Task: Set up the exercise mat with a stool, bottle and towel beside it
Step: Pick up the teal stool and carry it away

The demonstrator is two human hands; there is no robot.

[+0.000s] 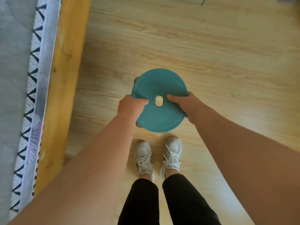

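Both hands, left (129, 105) and right (183, 103), arms outstretched, gripping opposite edges of the teal stool (159, 88), thumbs on top

Person, head view: both forearms were left bare, no sleeves seen. Black close-fitting trousers (155, 202) were worn at 6 o'clock. White laced trainers (159, 157) with dark side stripes and lettered tongue tabs were worn.

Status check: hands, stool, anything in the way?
Left hand and right hand both grip the stool by its rim. Floor ahead bare; bed close on left.
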